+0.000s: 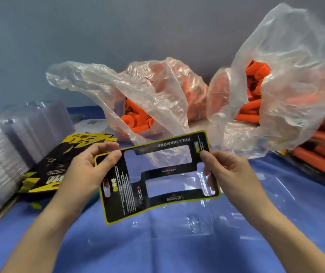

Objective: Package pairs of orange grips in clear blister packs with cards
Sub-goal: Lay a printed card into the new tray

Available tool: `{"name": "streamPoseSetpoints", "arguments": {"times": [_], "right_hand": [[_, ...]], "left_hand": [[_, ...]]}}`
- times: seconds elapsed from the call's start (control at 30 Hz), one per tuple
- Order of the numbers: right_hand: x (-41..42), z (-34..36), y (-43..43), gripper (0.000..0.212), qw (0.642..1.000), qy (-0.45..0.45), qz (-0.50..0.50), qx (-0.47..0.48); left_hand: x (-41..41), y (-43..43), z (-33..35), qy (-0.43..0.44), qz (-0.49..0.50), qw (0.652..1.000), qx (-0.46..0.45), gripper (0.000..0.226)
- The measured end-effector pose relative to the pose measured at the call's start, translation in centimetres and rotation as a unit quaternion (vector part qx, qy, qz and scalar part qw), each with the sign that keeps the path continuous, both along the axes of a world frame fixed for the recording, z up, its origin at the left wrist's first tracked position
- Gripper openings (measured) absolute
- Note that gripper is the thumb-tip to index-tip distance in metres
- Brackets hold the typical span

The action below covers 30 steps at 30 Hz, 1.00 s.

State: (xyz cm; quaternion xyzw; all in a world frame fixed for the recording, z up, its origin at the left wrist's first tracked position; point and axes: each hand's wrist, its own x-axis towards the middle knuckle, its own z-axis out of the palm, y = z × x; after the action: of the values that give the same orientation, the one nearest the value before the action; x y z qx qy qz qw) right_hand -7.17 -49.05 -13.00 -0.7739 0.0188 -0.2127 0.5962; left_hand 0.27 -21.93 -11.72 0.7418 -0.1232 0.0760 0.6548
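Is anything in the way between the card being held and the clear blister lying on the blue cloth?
Nothing visible. The left hand and right hand hold the card by its ends, over the clear blister; the plastic bags sit farther back.

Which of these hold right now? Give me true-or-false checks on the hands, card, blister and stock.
1. The left hand and right hand hold the card by its ends. True.
2. The card lies flat on the cloth. False: it is held in the air above it.
3. A clear blister lies on the cloth below the card. True.
4. The blister already holds a pair. False: it looks empty; the orange grips are in the bags behind.
5. Spare cards lie on the right. False: the card stack is on the left.
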Motion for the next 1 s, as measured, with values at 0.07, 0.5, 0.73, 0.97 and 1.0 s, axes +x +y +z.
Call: {"name": "streamPoseSetpoints", "arguments": {"times": [0.07,0.5,0.73,0.97,1.0], "right_hand": [[-0.2,-0.1,-0.3,0.037,1.000,0.019,0.019,-0.008],[-0.4,-1.5,-0.4,0.017,0.975,0.026,-0.080,-0.206],[-0.4,-2.1,1.1,0.026,0.952,0.006,-0.045,-0.304],[-0.6,-3.0,1.8,0.035,0.906,0.071,0.003,-0.417],[-0.6,-3.1,1.9,0.035,0.900,0.073,0.001,-0.429]], "left_hand": [[0.4,-0.1,-0.5,0.003,0.027,1.000,0.012,0.020],[1.7,1.4,-4.0,-0.055,0.074,0.952,0.292,0.016],[1.8,1.7,-4.2,-0.048,0.065,0.952,0.296,0.020],[1.5,1.5,-4.5,-0.036,0.033,0.946,0.322,0.020],[1.4,1.5,-4.5,-0.037,0.035,0.944,0.325,0.020]]}}
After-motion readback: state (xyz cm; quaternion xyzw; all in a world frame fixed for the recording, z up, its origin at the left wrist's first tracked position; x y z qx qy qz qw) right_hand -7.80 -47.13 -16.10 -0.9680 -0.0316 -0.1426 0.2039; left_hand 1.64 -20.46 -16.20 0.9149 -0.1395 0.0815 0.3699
